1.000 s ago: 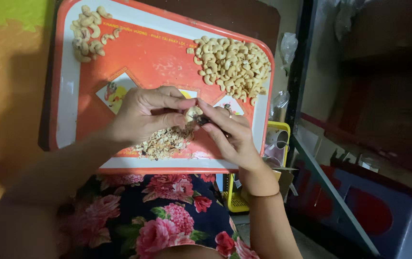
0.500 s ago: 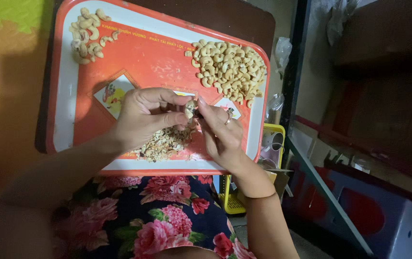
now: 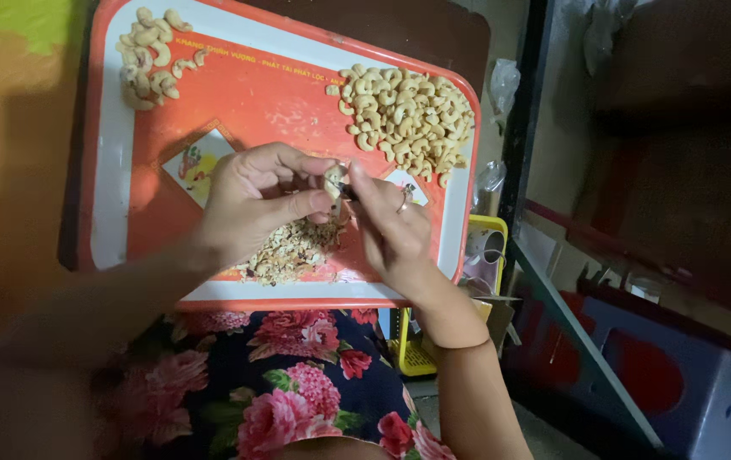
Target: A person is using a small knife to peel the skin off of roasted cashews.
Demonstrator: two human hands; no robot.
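My left hand (image 3: 255, 204) pinches a pale cashew nut (image 3: 333, 179) between thumb and fingers above the red tray (image 3: 246, 102). My right hand (image 3: 387, 226), with a ring on one finger, holds a small dark tool (image 3: 346, 192) whose tip is against the nut. Under both hands lies a heap of brownish peel scraps (image 3: 290, 252). A large pile of pale cashews (image 3: 408, 119) sits at the tray's far right, and a smaller pile of cashews (image 3: 151, 56) at its far left.
The tray rests on my lap over a floral garment (image 3: 289, 383). A yellow basket (image 3: 484, 255) stands to the right below the tray. A dark metal frame (image 3: 536, 128) and a blue stool (image 3: 680, 375) are farther right. An orange wall surface (image 3: 16, 145) is on the left.
Both hands stay together over the scrap heap; the nut has been turned slightly between the fingers and the view has shifted a little.
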